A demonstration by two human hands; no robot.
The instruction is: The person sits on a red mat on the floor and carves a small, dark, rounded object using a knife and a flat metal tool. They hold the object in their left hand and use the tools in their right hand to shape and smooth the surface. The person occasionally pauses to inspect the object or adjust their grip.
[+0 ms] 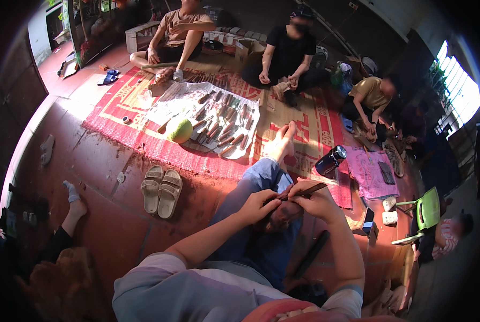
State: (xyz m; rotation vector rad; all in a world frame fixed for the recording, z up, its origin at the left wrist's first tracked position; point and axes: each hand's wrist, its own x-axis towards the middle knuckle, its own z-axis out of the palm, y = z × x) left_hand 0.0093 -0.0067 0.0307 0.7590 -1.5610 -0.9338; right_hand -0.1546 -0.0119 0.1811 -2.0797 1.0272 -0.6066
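In my right hand (312, 204) is a slim dark-handled carving tool (314, 189), its handle pointing up and to the right past my fingers. A dark brown, knobbly piece of wood (283, 216) rests on my blue-trousered leg, under both hands. My left hand (259, 206) grips it from the left side, the thumb close to the tool's front end. Fingers hide that end and where it meets the wood. Beyond my bare foot (284, 140), many similar hand tools (226, 126) lie on a white sheet (162, 104).
A green round fruit (179, 130) sits by the sheet on a red patterned mat (197, 166). Beige sandals (161, 192) stand left of my leg, a dark flask (331, 160) right. Several people sit around. A green chair (426, 209) and pink cloth (370, 170) are at right.
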